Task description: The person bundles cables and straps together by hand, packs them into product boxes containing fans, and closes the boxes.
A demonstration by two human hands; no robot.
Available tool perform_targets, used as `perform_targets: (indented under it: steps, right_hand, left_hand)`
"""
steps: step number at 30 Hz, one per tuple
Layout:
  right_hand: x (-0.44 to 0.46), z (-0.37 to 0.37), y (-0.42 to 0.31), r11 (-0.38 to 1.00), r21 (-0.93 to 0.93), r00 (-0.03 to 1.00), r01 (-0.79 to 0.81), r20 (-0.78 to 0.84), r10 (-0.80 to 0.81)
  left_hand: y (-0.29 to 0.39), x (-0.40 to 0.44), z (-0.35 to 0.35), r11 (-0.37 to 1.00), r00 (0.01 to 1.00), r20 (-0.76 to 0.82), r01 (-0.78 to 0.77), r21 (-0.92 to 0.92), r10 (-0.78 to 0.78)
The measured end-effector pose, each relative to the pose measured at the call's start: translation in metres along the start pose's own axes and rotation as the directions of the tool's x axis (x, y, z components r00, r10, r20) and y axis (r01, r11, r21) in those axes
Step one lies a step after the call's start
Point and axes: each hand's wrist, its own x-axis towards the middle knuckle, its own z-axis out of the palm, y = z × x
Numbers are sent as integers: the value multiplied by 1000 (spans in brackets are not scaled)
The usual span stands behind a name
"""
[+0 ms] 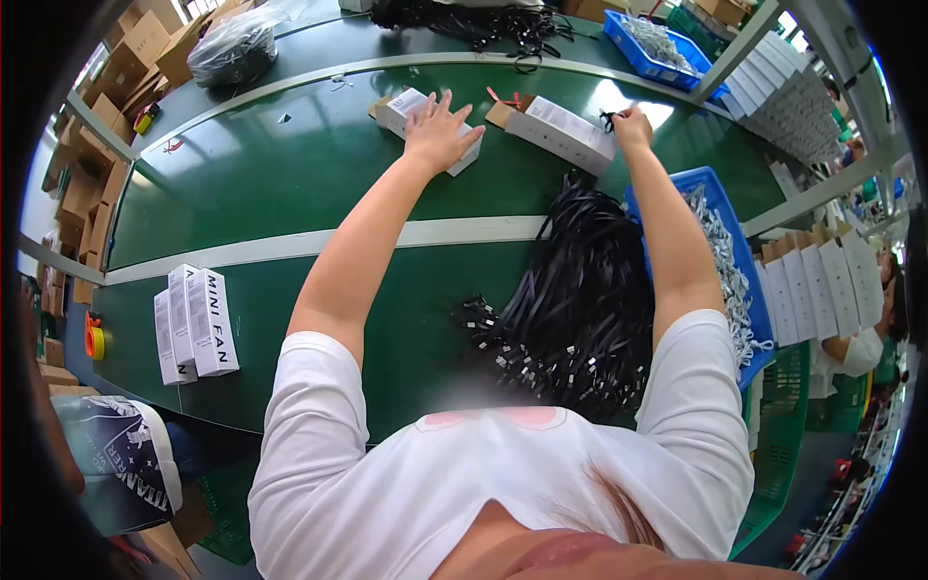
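My left hand (440,135) lies with fingers spread on top of a white box (398,113) whose brown flap stands out at its left end. To the right is a second white box (561,133), its brown flap open at the left. Just past that box's right end, my right hand (633,130) pinches a small black bundle (608,120), which looks like a folded cord. Nearer to me lies a large heap of black cords (590,280) with small pale connector ends. A blue tray (710,177) of grey-white cords sits beside my right forearm.
White MINI FAN boxes (208,319) lie at the left of the green table (406,290). Yellow tape (94,338) is at the left edge. Another blue tray (667,60), black cords (474,21) and a plastic bag (234,50) are at the back. A person (121,454) is at lower left.
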Motion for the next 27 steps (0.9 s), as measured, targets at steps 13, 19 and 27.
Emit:
perform_targets:
  steps: [13,19,27]
  right_hand:
    - [-132,60,-133,818,574,886,-24,391,-248]
    - [-211,31,-200,518,850,870,-97,325,-372]
    - [-302,-35,-215,162,941,784,-296,336,-522]
  left_hand:
    - [-33,-92,-11,755,812,-61,509,-414,-581]
    - [-26,-109,-55,286,766,377,573,-768,-521]
    - [5,-188,-147,585,789,-219,208,-784,-574]
